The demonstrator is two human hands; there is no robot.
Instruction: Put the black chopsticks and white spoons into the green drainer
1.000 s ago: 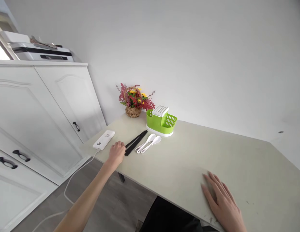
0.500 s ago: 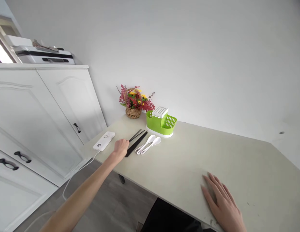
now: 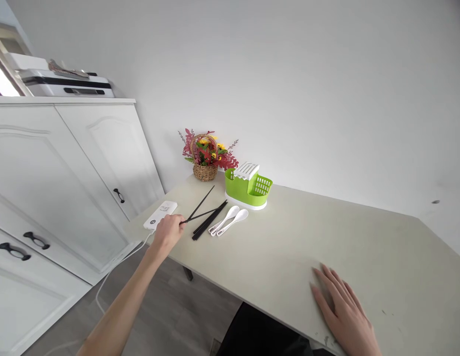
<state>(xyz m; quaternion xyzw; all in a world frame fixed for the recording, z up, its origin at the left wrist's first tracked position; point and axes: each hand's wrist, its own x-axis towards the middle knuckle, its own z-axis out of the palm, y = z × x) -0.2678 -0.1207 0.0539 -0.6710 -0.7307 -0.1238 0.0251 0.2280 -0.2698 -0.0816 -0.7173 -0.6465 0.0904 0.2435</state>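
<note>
My left hand [image 3: 169,231] is closed around the near ends of two black chopsticks [image 3: 201,203], which spread apart in a V over the table. The tip of one reaches toward the other black chopsticks [image 3: 209,222], which lie in a bunch just to the right. Two white spoons [image 3: 233,221] rest alongside that bunch. Behind them stands a green cutlery holder [image 3: 242,193] with a slotted white top and a white base. On the right, my right hand [image 3: 345,311] lies flat on the tabletop, fingers extended, holding nothing.
A white power bank [image 3: 160,213] with a cable is close behind my left hand. The wicker flower basket [image 3: 205,172] stands against the wall, left of the holder. White cabinets [image 3: 115,148] border the left side of the pale table [image 3: 289,237].
My left hand has drawn leftward and toward me with two chopsticks, away from the bunch. The two have swung wider apart. My right hand stays in place.
</note>
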